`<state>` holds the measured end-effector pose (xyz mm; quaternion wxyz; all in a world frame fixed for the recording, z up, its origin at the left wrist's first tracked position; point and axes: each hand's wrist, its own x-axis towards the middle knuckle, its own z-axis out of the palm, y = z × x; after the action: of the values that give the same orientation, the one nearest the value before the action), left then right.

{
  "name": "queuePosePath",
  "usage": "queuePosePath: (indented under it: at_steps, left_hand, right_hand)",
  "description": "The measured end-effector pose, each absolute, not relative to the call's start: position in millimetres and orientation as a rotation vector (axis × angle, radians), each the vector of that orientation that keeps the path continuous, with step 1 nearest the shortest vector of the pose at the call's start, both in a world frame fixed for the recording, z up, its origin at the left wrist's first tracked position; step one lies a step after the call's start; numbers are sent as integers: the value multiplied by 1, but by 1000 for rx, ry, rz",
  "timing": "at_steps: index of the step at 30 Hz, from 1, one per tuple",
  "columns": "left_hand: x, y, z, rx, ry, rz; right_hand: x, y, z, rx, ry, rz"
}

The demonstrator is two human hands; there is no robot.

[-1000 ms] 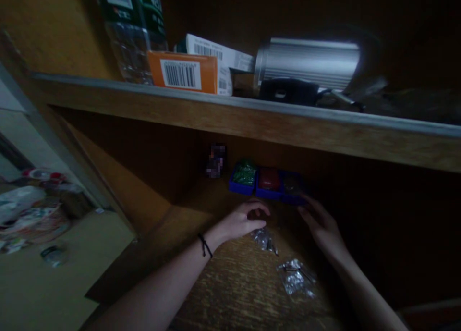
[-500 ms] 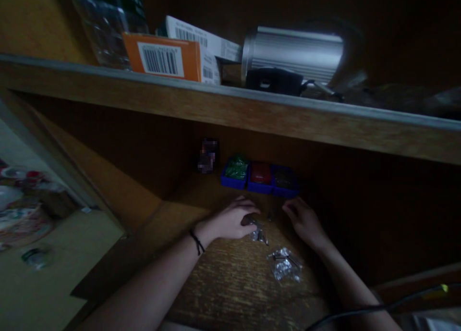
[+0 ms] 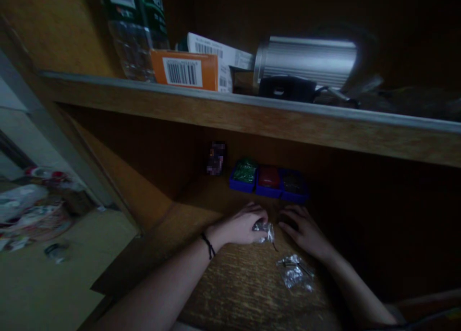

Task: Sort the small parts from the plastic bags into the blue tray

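Note:
My left hand (image 3: 248,224), with a dark cord round its wrist, closes its thumb and fingers on a small clear plastic bag (image 3: 269,231). Shiny metal pieces show at the bag, and one thin dark piece pokes out beneath it on the wood. Just to the right, my right hand (image 3: 304,230) hovers low over the board, thumb and fingers curved and apart, with nothing visible between them. Nearer to me lies a second clear bag (image 3: 295,272) holding several thin metal rods or screws. Behind both hands stand blue trays holding a green packet (image 3: 245,171), a red packet (image 3: 269,177) and a dark packet (image 3: 293,183).
Overhead runs a shelf edge (image 3: 230,107). It carries a bottle (image 3: 139,47), an orange box (image 3: 183,71), a ribbed silver cylinder (image 3: 309,57) and a black object (image 3: 286,88). A blurred-out item (image 3: 216,158) stands at the back; a basket (image 3: 50,220) sits on the floor at left.
The view has shifted, moving everything rightward in the picture. My left hand has closed round the small bag. My right hand has come nearer to it, its thumb and fingers now farther apart.

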<state>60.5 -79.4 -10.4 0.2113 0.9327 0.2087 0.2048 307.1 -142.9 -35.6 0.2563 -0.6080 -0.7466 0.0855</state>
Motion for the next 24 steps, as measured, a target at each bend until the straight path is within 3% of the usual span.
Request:
queuePosePath:
  at_steps: [15,24]
  left_hand:
    - [64,-80,-10,2299,758,644]
    - [62,-78,-5,2095,787,843]
  right_hand:
    - [302,-149,-22,-1542,-1839,588]
    - [313,-148,-14,-1524,-1534,591]
